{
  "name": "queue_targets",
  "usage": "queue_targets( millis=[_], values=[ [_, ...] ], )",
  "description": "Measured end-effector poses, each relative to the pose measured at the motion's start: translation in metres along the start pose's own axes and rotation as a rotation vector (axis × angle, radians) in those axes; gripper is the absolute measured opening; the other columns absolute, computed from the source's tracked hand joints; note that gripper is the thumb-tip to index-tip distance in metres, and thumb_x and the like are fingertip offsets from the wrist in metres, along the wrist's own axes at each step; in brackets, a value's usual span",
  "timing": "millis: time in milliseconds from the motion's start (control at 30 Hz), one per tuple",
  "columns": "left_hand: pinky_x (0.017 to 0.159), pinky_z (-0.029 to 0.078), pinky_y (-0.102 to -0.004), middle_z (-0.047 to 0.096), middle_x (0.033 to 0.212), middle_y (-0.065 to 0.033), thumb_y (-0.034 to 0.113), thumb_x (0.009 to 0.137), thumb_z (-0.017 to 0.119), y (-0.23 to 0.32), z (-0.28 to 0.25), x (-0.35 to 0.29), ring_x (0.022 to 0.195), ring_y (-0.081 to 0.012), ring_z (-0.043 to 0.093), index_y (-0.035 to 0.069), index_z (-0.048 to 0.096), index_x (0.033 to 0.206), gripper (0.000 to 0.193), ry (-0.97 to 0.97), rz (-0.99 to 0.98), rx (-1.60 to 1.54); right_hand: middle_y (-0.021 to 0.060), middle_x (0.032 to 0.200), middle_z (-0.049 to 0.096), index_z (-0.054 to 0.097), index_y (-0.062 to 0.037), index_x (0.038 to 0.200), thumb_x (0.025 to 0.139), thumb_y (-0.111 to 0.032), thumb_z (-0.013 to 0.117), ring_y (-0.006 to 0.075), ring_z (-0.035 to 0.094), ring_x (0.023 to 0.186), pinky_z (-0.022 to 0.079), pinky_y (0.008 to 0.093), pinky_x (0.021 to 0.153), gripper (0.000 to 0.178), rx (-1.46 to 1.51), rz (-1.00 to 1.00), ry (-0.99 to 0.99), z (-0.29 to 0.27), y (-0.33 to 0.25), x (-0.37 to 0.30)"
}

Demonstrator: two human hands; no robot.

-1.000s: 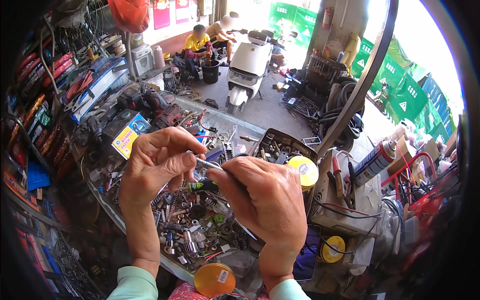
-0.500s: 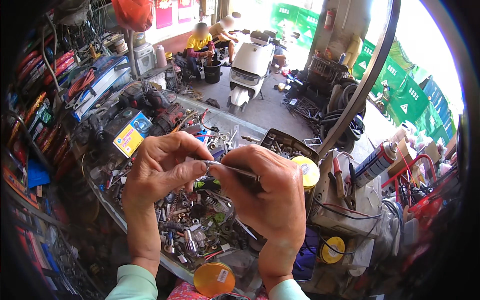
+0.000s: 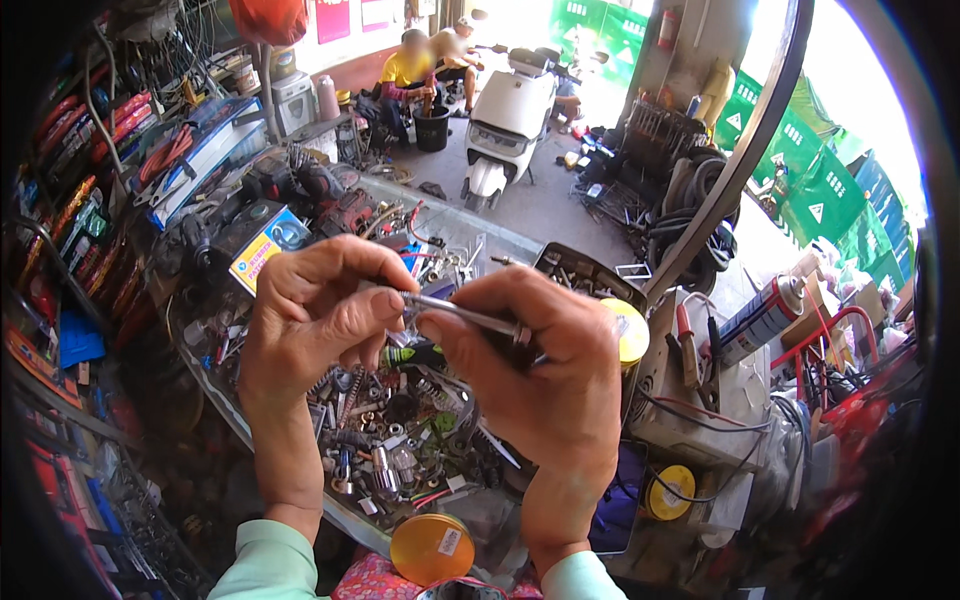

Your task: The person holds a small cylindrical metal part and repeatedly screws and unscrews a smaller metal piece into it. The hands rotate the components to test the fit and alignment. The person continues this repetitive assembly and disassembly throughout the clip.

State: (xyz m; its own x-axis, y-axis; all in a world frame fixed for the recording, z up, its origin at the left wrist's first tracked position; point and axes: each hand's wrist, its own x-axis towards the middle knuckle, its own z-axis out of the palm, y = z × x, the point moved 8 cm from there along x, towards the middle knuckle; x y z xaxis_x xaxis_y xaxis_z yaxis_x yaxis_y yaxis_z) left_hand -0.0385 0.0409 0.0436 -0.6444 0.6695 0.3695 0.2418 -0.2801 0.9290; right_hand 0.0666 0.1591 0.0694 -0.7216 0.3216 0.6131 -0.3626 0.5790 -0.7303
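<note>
In front of me, above a bench strewn with metal parts, both hands meet at a thin silvery metal rod (image 3: 465, 312). My left hand (image 3: 305, 330) is closed, its thumb and forefinger pinching the rod's left end. My right hand (image 3: 545, 375) has its fingers curled round the right end, where a thicker metal piece shows beneath the forefinger. The rod slants slightly down to the right. Its tip between the left fingertips is mostly hidden, and its exact kind is too small to tell.
Loose nuts, springs and sockets (image 3: 385, 470) cover the glass-topped bench (image 3: 225, 405). An open dark case (image 3: 575, 262) of parts lies beyond my right hand. Farther right are a spray can (image 3: 760, 320) and pliers (image 3: 688, 345). Two people sit behind a white scooter (image 3: 505, 110).
My right hand has shifted slightly right and away from the left fingertips, so more of the rod shows between the hands. The whole view has tilted a little.
</note>
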Motion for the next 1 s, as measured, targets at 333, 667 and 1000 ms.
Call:
queue_targets(
  millis=[333,667,1000],
  values=[
    [0.043,0.038,-0.0162,0.065,0.071,-0.0044,0.012,0.088,0.066,0.004,0.004,0.001,0.05,-0.0047,0.054,-0.003,0.064,0.099,0.019,-0.002,-0.027,0.005,0.0126,0.051,0.051,0.055,-0.0015,0.068,0.087,-0.021,0.069,0.0236,0.052,0.041,0.038,0.0317,0.041,0.031,-0.106,0.117,0.065,-0.001,0.013,0.003],
    [0.04,0.037,-0.0173,0.065,0.071,-0.0059,0.014,0.09,0.062,0.003,0.002,0.003,0.047,-0.0066,0.056,-0.001,0.064,0.094,0.016,0.033,-0.033,-0.045,-0.0035,0.068,0.053,0.06,0.0,0.079,0.084,-0.017,0.074,0.0012,0.041,0.063,0.031,0.0182,0.051,0.022,0.357,0.099,0.096,0.007,0.014,0.002],
    [0.039,0.036,-0.0172,0.065,0.067,-0.0073,0.015,0.089,0.062,0.008,-0.012,0.002,0.046,-0.0079,0.057,-0.001,0.064,0.092,0.016,0.138,0.055,-0.056,0.0156,0.054,0.051,0.054,-0.0024,0.069,0.089,-0.023,0.064,0.0338,0.053,0.047,0.04,0.037,0.044,0.031,-0.023,0.078,-0.12,0.015,0.011,0.004]
  ],
)
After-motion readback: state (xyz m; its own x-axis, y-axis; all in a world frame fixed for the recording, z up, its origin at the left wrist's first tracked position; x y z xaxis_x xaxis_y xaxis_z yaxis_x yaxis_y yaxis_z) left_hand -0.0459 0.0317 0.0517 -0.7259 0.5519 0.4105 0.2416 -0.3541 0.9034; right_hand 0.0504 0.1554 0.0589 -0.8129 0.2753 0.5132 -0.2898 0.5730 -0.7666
